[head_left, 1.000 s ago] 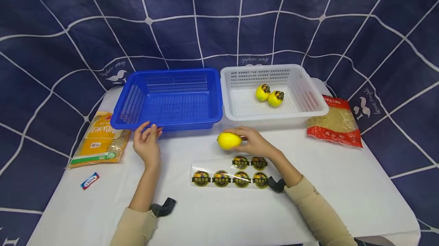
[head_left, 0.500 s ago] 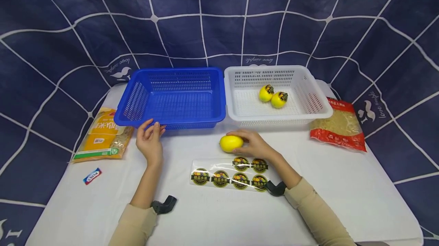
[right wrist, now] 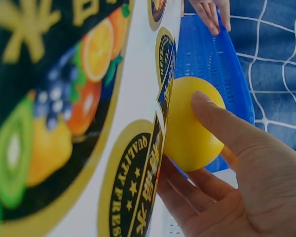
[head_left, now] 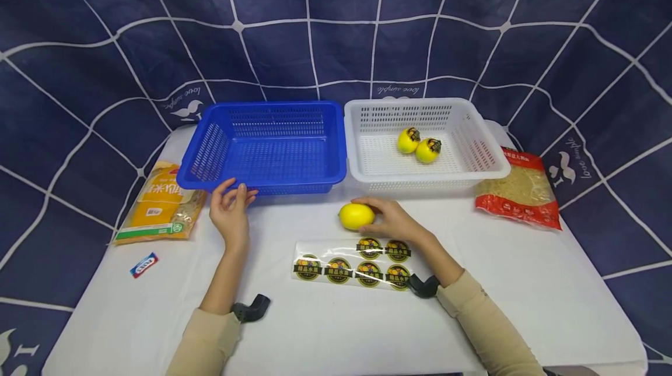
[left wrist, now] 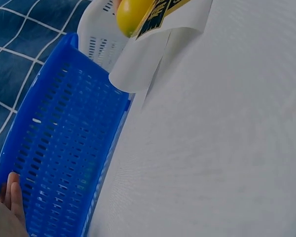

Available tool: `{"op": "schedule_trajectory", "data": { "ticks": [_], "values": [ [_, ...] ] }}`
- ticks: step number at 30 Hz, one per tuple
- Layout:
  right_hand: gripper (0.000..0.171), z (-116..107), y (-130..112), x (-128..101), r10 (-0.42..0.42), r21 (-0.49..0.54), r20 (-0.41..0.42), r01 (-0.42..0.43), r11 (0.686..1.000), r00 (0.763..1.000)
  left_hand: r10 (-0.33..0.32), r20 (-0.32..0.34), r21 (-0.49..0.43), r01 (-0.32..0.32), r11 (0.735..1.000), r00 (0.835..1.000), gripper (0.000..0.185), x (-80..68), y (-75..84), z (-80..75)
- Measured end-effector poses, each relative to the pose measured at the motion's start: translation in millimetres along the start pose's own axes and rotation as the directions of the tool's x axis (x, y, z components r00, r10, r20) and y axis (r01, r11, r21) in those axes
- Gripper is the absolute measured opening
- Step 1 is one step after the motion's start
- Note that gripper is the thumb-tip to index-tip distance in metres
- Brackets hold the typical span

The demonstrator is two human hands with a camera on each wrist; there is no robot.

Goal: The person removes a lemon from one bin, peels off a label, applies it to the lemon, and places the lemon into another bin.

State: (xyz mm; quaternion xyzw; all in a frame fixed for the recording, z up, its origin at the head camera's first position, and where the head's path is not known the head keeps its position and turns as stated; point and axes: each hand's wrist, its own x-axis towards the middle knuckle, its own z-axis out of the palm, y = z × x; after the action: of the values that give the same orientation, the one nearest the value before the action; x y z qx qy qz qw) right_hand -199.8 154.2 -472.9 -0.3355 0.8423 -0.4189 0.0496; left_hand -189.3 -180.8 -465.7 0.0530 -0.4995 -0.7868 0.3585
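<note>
My right hand (head_left: 394, 221) grips a yellow lemon (head_left: 356, 216) low over the white table, behind a clear sheet of round fruit stickers (head_left: 336, 271). In the right wrist view, the thumb presses the lemon's (right wrist: 192, 123) side and the other fingers curl beneath it. My left hand (head_left: 231, 218) holds the front rim of a blue plastic basket (head_left: 262, 183), near its left corner. Its fingers (left wrist: 16, 197) lie against the basket's outer wall in the left wrist view. Two stickered lemons (head_left: 427, 150) rest inside the white basket (head_left: 430, 178).
The baskets stand side by side against a dark blue checked cloth (head_left: 341, 55). An orange food bag (head_left: 157, 207) lies at the left, with a small blue and red packet (head_left: 143, 265) before it. A red bag (head_left: 520, 189) sits by the white basket.
The head view has shifted slightly. Both hands keep the same places, the right on the lemon and the left at the blue basket's rim.
</note>
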Motion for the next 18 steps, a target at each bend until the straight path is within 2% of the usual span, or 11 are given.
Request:
{"op": "schedule_trajectory", "data": {
  "ticks": [10,18],
  "values": [
    [0.065,-0.2,0.3,-0.5,0.017,-0.011,0.006,-0.017,1.000,1.000,0.003,0.014,-0.002,-0.003,1.000,1.000,0.033,-2.0,1.1,-0.2],
    [0.066,-1.8,-0.7,-0.4,0.036,-0.014,-0.004,-0.036,0.999,0.999,0.008,0.021,-0.010,-0.008,1.000,1.000,0.031,-1.0,0.2,0.2]
  ]
}}
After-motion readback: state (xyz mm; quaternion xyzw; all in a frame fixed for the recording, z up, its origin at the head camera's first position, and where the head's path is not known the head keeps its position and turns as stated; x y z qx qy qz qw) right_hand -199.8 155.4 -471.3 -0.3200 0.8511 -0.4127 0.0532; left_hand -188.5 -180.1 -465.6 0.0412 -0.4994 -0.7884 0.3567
